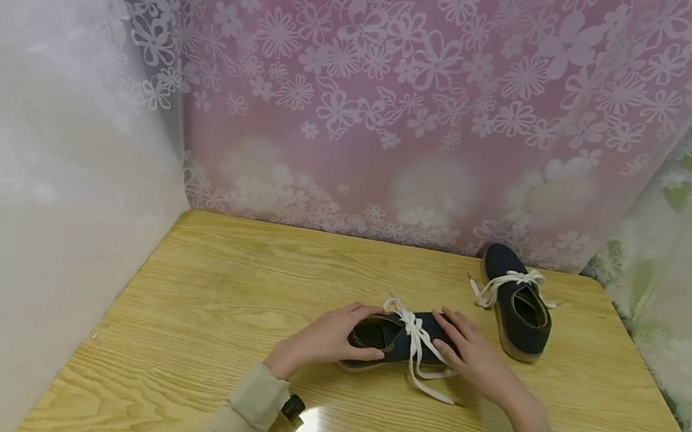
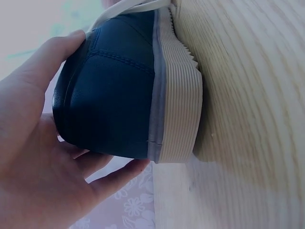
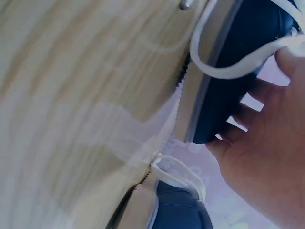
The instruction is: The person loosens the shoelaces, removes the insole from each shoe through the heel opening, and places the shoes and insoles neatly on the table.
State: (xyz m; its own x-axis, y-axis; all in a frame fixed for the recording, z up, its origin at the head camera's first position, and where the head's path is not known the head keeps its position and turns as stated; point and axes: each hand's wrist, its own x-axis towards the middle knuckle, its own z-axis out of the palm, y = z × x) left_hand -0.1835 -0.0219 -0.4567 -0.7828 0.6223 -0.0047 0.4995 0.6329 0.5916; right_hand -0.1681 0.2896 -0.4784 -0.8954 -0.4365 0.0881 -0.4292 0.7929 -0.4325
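A dark navy lace-up shoe [image 1: 392,349] with a pale ridged sole stands on the table, its toe pointing right. White laces [image 1: 417,331] are tied in a bow over its tongue, and loose ends trail onto the wood. My left hand [image 1: 329,333] grips the heel end, thumb and fingers on opposite sides of the collar; the left wrist view shows the shoe's heel [image 2: 107,95] close up. At the toe, my right hand [image 1: 477,358] holds the front from both sides. In the right wrist view its fingers pass behind the toe [image 3: 217,102], partly hidden.
A matching navy shoe [image 1: 528,336] with white laces sits farther back on the right, toe toward the back edge. The wood-grain table [image 1: 230,281] meets a pink floral curtain [image 1: 362,100] behind, with pale sheets hanging at left and right.
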